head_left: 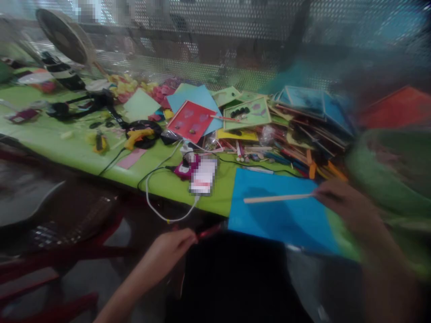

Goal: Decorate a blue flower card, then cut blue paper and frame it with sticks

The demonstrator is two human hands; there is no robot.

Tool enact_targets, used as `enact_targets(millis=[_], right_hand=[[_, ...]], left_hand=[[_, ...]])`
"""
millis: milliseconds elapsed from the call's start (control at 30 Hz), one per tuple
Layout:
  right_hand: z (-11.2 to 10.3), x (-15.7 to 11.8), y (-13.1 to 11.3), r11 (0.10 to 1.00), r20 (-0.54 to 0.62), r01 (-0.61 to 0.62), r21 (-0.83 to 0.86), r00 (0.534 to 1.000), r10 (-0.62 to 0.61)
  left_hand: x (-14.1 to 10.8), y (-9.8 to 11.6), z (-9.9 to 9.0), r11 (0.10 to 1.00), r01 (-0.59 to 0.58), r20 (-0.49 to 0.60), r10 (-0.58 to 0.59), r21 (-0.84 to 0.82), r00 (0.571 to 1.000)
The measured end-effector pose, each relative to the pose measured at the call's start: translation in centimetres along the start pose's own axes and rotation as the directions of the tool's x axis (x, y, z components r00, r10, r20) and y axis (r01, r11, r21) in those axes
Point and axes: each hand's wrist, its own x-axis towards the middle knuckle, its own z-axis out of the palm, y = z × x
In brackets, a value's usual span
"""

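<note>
My right hand is closed on one end of a pale flat wooden stick. The stick lies level above a blue sheet at the table's front edge, and a shadow falls across the sheet. Lower and to the left, my left hand is closed around a slim red object with a darker tip. Blur hides its exact kind. It points toward the sheet's near left corner, just off the table edge.
A phone on a white cable lies beside a magenta power strip. Behind are a yellow glue gun, a decorated red card and stacked blue frames. A green basin stands right; a chair stands left.
</note>
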Motion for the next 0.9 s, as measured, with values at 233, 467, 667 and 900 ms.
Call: enact_targets(millis=[233, 467, 667, 900], right_hand=[[2.4, 1.5, 2.6, 0.993, -0.063, -0.112, -0.031, 0.992, 0.11], [5.5, 3.3, 3.8, 0.985, 0.001, -0.133, -0.114, 0.991, 0.134], [5.5, 3.5, 4.7, 0.958, 0.067, -0.065, -0.278, 0.994, 0.087], [6.6, 6.3, 3.4, 0.89, 0.181, 0.135, -0.436, 0.982, -0.061]], left_hand=[[-3.6, -3.3, 0.9, 0.911, -0.024, 0.043, 0.007, 0.411, 0.999], [1.7, 5.3, 0.8, 0.864, -0.411, -0.014, 0.434, 0.29, 0.901], [12.1, 9.9, 3.1, 0.802, -0.455, -0.091, 0.524, 0.387, 0.847], [17.0, 10.0, 5.2, 0.768, -0.416, -0.155, 0.545, 0.488, 0.824]])
